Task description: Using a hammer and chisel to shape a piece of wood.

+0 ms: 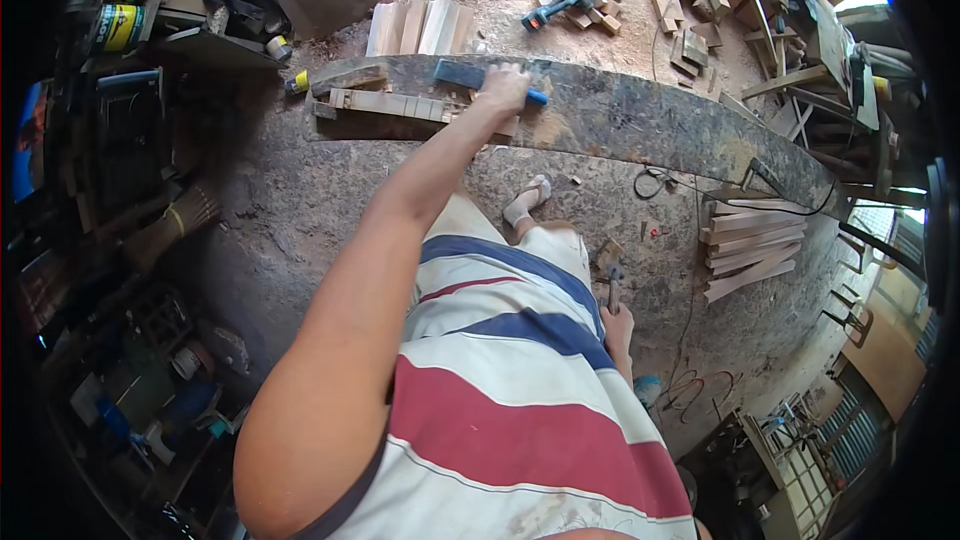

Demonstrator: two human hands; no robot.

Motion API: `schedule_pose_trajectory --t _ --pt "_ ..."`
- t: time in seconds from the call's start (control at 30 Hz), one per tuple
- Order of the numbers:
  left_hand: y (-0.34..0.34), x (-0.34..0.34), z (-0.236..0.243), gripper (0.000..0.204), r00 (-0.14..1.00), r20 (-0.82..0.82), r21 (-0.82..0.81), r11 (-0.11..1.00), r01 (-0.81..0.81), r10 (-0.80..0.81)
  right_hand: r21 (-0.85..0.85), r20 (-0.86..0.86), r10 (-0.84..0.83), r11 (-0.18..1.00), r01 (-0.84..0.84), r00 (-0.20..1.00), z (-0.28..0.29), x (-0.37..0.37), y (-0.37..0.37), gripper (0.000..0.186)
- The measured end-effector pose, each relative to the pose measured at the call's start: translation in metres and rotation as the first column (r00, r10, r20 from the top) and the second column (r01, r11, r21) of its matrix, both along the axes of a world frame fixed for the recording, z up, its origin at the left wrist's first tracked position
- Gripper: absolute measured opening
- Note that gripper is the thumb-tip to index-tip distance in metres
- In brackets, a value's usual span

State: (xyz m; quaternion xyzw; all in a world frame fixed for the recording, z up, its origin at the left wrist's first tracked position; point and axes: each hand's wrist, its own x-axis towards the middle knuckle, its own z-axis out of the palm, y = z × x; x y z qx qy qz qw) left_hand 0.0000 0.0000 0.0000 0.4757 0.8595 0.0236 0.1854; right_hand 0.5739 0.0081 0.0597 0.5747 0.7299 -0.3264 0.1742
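In the head view, the person's left arm stretches out over a long dark bench, and the left hand is closed around the middle of a blue tool, which lies along the bench top and shows at both sides of the fist. Just beside it, on the nearer side, lies a pale notched wooden piece, partly passing under the forearm. The right hand hangs low beside the striped shirt, clasping the handle of a hammer-like tool whose head is hard to make out. Beyond the bench, pale boards lie side by side and a cordless power tool rests among wood offcuts. Toward the right, wooden strips are piled near the bench
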Motion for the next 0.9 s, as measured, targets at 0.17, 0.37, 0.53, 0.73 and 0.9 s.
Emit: schedule_pose_trajectory --t 0.17,0.37,0.53,0.73,0.9 --pt "-0.007 -0.009 -0.020 0.026 0.991 0.015 0.101 0.987 0.128 -0.130 0.015 0.064 -0.267 0.964 0.267 0.962 0.047 0.003 -0.077 0.028" --pt "-0.052 -0.012 0.101 0.010 0.918 0.226 0.561 0.814 0.151 -0.326 -0.119 -0.046 -0.657 0.752 0.649 0.753 0.045 -0.060 -0.170 0.018" --pt "-0.156 -0.019 0.133 0.012 0.899 0.278 0.696 0.716 0.055 -0.339 -0.224 -0.063 -0.652 0.747 0.626 0.756 0.037 -0.119 -0.191 0.022" --pt "-0.222 -0.070 0.094 0.019 0.940 0.290 0.708 0.701 -0.085 -0.178 -0.347 -0.090 -0.714 0.676 0.651 0.694 0.038 -0.203 -0.173 0.022" --pt "-0.223 -0.096 0.070 0.022 0.961 0.221 0.755 0.653 -0.061 -0.166 -0.369 -0.211 -0.632 0.758 0.538 0.746 0.055 -0.262 -0.145 0.019"
